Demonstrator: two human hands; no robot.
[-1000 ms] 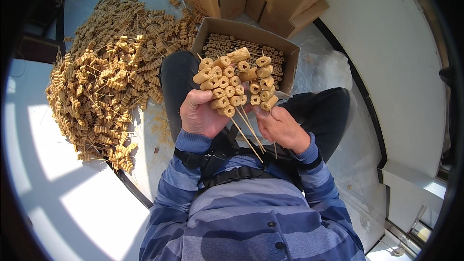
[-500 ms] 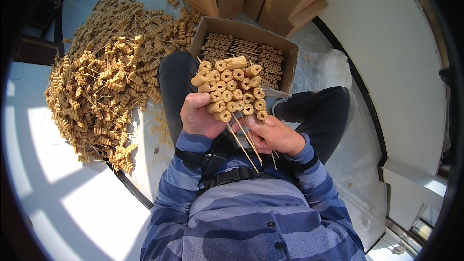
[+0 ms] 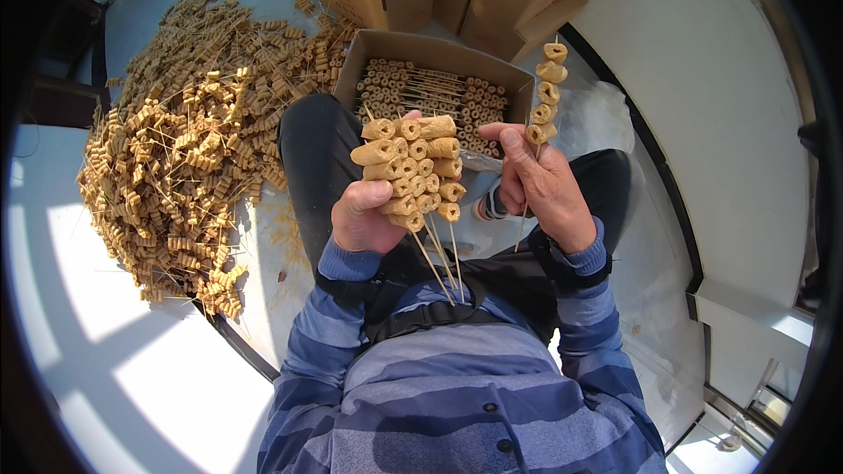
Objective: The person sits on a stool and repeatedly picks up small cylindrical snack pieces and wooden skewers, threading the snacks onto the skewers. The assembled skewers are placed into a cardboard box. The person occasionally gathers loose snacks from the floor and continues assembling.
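My left hand is closed around a bundle of skewers, each threaded with tan, hollow, tube-shaped rolls. Their thin bare sticks poke out below, toward my lap. Off to the right, my right hand pinches one single skewer by its stick, with several rolls spaced along it above the fingers. Just beyond both hands, an open cardboard box holds rows of the same skewers, packed with roll ends facing up on both sides and sticks crossing the middle.
A large heap of loose skewers covers the floor at the left. More open cardboard boxes stand at the far side. Clear plastic sheeting lies right of the packed box. My bent knees flank the work area.
My right hand has drawn one skewer away from the bundle and lifted it to the right, upright. The bundle in my left hand is smaller now.
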